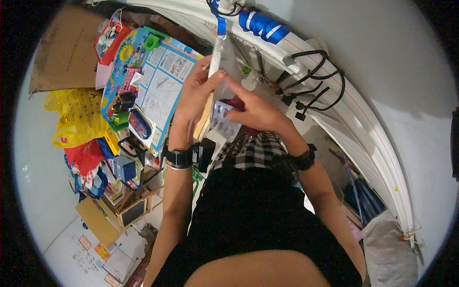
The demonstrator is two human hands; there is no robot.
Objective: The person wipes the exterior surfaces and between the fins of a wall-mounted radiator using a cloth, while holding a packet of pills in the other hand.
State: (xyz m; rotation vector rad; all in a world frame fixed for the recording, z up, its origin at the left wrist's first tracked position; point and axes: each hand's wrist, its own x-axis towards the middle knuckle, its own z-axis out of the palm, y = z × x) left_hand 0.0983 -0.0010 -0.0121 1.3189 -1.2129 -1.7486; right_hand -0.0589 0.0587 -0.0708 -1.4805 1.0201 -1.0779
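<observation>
In front of my chest, my left hand [193, 93] is closed round a thin white flat item [216, 56], seen nearly edge-on, with the thumb along its edge. I cannot tell what kind of item it is. Close by on the right, my right hand [258, 111] is closed on a silvery blister pack [224, 125] with rows of pockets. Its thumb lies over the pack, while the index finger reaches up toward the white item. Dark bands with bulky parts sit round both wrists.
To the left stands a child's table [168, 67] with a blue-bordered printed top, cluttered with small items. A yellow plastic bag [79, 119], a cardboard box [64, 52] and piled goods lie beyond it. A white curved rail [354, 100] with black cables [315, 71] runs along the right.
</observation>
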